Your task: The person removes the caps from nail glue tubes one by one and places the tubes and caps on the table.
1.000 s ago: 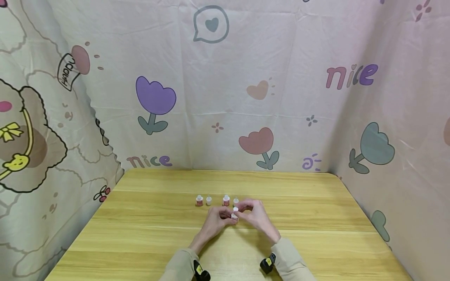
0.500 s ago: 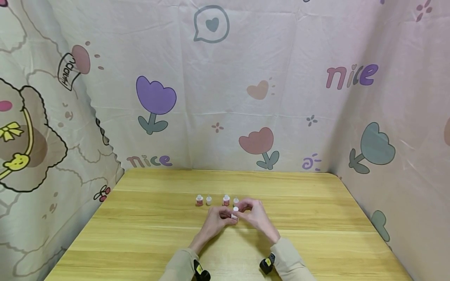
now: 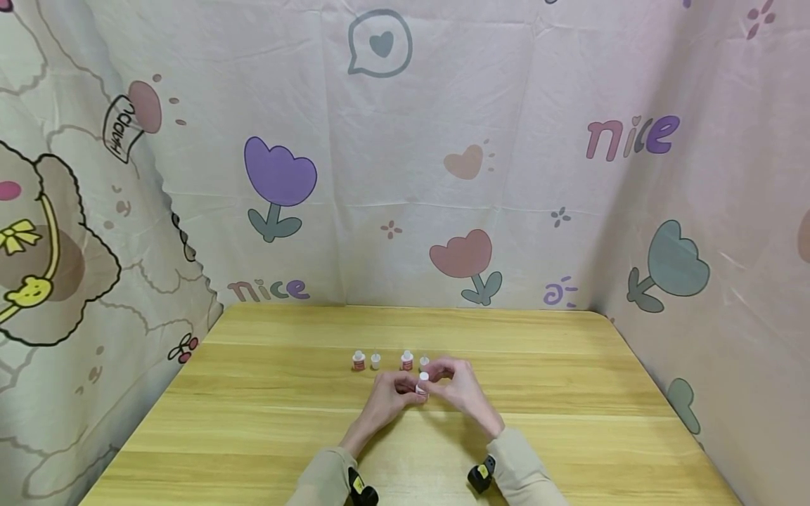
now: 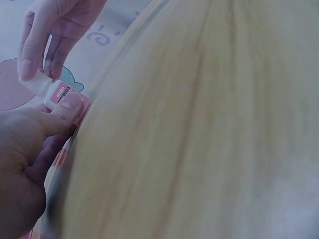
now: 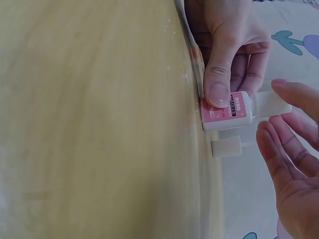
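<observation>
Near the middle of the table, my left hand (image 3: pixel 387 400) grips a small white glue bottle (image 5: pixel 242 120) by its pink-labelled body, thumb across the label. The bottle stands upright on the tabletop. From the other side, my right hand (image 3: pixel 467 391) pinches the white cap (image 5: pixel 270 104) on its top between thumb and fingers. Just behind the hands stands a loose white cap (image 5: pixel 227 147) with a thin stem pointing up, partly covered by the right fingers in the head view. Beside it is another glue bottle (image 3: pixel 407 362) with a reddish label.
Farther left in the same row are a third glue bottle (image 3: pixel 358 362) and another loose stemmed cap (image 3: pixel 376 362). The wooden table (image 3: pixel 266 400) reaches back to a printed cloth (image 3: pixel 392 140), which also hangs at both sides.
</observation>
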### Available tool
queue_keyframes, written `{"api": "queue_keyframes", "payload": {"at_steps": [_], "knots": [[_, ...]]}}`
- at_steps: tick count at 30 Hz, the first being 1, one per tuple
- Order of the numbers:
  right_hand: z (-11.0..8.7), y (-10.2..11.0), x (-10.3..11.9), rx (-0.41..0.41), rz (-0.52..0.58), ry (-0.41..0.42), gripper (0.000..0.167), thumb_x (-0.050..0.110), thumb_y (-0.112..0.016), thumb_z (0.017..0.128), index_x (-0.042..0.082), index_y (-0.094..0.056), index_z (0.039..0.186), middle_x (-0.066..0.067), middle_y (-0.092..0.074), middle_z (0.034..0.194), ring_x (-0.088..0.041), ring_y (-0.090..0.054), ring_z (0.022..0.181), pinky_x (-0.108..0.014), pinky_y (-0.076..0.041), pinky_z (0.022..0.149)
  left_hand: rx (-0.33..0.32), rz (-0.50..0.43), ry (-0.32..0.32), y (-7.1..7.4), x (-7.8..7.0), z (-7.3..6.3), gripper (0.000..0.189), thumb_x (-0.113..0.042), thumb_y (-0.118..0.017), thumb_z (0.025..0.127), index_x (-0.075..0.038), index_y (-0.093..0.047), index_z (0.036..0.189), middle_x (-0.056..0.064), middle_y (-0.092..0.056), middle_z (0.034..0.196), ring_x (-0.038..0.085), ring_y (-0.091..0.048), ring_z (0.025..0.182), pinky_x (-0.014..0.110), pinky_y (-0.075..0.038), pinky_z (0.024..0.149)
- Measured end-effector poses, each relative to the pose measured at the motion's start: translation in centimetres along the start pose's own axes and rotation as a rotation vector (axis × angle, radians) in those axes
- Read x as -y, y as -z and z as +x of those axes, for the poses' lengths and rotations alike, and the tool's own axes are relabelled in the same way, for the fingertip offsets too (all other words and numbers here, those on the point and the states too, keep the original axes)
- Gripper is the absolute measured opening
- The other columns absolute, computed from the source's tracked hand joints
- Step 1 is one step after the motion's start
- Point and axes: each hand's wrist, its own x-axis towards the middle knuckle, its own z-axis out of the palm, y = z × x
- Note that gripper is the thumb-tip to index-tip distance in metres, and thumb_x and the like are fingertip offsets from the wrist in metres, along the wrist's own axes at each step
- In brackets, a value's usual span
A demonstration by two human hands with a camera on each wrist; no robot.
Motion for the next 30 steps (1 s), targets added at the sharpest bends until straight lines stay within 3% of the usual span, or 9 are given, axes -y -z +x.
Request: {"api": "queue_keyframes", "payload": {"at_steps": [10,21,30], "knots": [[0.6,-0.9,-3.7,-0.038,-0.052,0.011,0.017,-0.001,-0.08,0.081,0.0,-0.072,0.096,-0.016,-0.075,0.088,-0.017,-0.069,0.078,-0.04,-0.061,0.079,-0.003,-0.013,0.004,0.0,0.0,0.0,0.013,-0.006,-0.085,0.077,-0.007,-0.078,0.089,0.01,-0.078,0.085,0.014,-0.072,0.074,0.018,-0.055,0.067],[0.4,-0.6,-3.7,-0.008,-0.022,0.042,0.019,0.002,-0.079,0.082,0.0,-0.072,0.1,-0.014,-0.074,0.093,-0.009,-0.068,0.082,-0.031,-0.061,0.083,-0.001,-0.028,0.011,0.0,-0.1,-0.1,0.014,-0.005,-0.085,0.077,-0.007,-0.077,0.089,0.011,-0.078,0.084,0.017,-0.073,0.073,0.018,-0.056,0.068],[0.5,-0.7,-3.7,-0.021,-0.032,0.018,0.016,0.004,-0.081,0.082,0.002,-0.072,0.095,-0.012,-0.075,0.088,-0.008,-0.067,0.078,-0.035,-0.061,0.078,-0.014,-0.044,0.003,-0.1,-0.2,-0.2,0.016,-0.004,-0.084,0.077,-0.007,-0.078,0.091,0.011,-0.078,0.085,0.023,-0.074,0.074,0.019,-0.056,0.067]]}}
